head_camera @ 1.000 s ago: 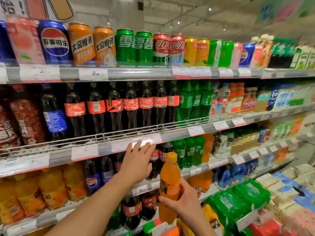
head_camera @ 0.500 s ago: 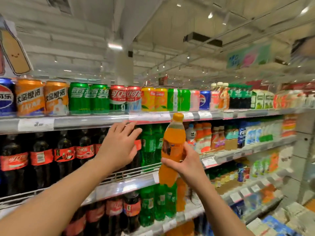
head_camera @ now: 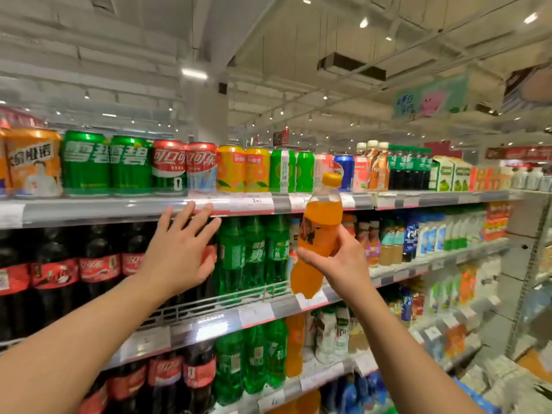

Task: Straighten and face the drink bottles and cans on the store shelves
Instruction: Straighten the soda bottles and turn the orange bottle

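1. My right hand (head_camera: 339, 264) grips the orange soda bottle (head_camera: 319, 231) around its middle, fingers curled round it; the bottle tilts slightly, cap uppermost, in front of the shelves and touching none.
2. My left hand (head_camera: 179, 252) is spread, fingers straight, before the cola bottles (head_camera: 98, 264), its fingertips reaching the top shelf edge (head_camera: 119, 209).
3. The orange soda bottle sits right of my left hand, apart from it, before the green soda bottles (head_camera: 254, 252).

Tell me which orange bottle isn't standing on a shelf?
The orange bottle with the orange cap, held tilted in the right hand in front of the shelves. Another orange bottle stands on the shelf below.
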